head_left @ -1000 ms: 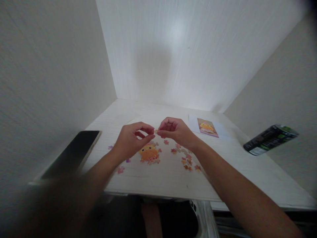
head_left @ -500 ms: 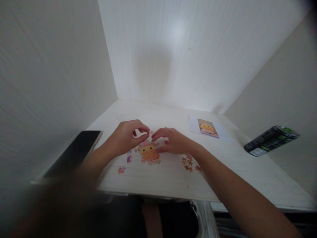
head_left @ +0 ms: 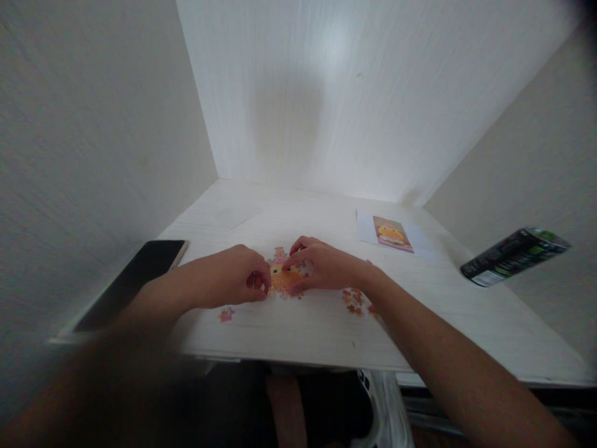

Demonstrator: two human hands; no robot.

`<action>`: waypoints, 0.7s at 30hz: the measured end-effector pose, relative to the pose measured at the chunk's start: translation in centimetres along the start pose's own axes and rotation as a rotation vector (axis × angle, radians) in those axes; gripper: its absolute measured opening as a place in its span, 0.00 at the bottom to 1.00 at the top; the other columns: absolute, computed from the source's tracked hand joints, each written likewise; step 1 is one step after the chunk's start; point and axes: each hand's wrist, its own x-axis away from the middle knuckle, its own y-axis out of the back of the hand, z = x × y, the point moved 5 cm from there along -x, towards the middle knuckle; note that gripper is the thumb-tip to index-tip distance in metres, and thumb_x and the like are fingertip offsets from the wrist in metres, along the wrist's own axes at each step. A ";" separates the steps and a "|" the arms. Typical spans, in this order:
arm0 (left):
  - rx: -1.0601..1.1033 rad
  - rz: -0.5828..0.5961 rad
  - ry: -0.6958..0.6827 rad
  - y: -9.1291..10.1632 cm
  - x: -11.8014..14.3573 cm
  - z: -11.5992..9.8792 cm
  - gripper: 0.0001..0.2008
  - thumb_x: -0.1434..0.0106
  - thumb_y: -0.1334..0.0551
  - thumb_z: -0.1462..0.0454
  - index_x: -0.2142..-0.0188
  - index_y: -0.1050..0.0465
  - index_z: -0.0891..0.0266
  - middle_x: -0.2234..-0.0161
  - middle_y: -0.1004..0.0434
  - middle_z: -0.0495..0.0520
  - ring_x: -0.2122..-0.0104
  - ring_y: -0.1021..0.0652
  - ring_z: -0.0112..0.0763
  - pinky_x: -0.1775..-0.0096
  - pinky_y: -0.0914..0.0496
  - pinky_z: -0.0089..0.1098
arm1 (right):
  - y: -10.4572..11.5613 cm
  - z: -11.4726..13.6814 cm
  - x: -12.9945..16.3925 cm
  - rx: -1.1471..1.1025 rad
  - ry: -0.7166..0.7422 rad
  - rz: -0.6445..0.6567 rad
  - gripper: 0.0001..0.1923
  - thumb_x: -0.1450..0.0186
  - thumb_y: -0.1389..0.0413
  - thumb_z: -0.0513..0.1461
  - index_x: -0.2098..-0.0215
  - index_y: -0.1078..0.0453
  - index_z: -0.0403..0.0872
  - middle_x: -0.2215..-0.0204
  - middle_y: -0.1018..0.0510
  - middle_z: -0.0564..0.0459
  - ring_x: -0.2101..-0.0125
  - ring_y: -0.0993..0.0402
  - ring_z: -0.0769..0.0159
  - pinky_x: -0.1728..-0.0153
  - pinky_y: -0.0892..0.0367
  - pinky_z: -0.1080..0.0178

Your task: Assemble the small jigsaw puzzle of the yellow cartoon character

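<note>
A partly joined jigsaw puzzle (head_left: pixel 281 283) with a yellow, dark-eyed figure and a pink top lies on the white table. My left hand (head_left: pixel 240 274) is at its left edge, thumb and fingers curled together on the rim. Over its right side reaches my right hand (head_left: pixel 321 264), thumb and fingers apart and touching the puzzle. Whether a small piece lies under either set of fingertips is hidden. One loose pink puzzle piece (head_left: pixel 226 314) sits below my left wrist. Several loose orange-brown pieces (head_left: pixel 354 302) lie below my right wrist.
A dark phone (head_left: pixel 135 280) lies at the left. Farther back on the right is a sheet with a printed picture (head_left: pixel 392 234) of the yellow figure. A dark can (head_left: pixel 513 256) stands near the right wall. White panels (head_left: pixel 298 124) enclose the table.
My left hand has come down from the puzzle's top to its left edge, its fingers curling inward. My right hand has shifted only slightly. The view has tilted a little.
</note>
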 end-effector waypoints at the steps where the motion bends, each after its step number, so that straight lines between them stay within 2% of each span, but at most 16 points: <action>1: -0.001 0.007 0.004 -0.1 -0.1 -0.1 0.07 0.41 0.38 0.62 0.66 0.20 0.57 0.69 0.20 0.50 0.71 0.24 0.29 0.68 0.36 0.29 | 0.0 0.0 0.0 -0.002 -0.001 -0.002 0.24 0.44 0.34 0.49 0.52 0.23 0.49 0.54 0.28 0.45 0.55 0.31 0.59 0.50 0.35 0.57; 21: -0.006 0.028 0.036 -0.4 -0.2 0.3 0.06 0.44 0.36 0.62 0.67 0.21 0.58 0.71 0.22 0.50 0.73 0.26 0.29 0.70 0.38 0.29 | 0.5 -0.3 0.4 -0.034 -0.024 -0.002 0.23 0.46 0.33 0.48 0.54 0.23 0.50 0.53 0.29 0.45 0.54 0.31 0.58 0.48 0.36 0.55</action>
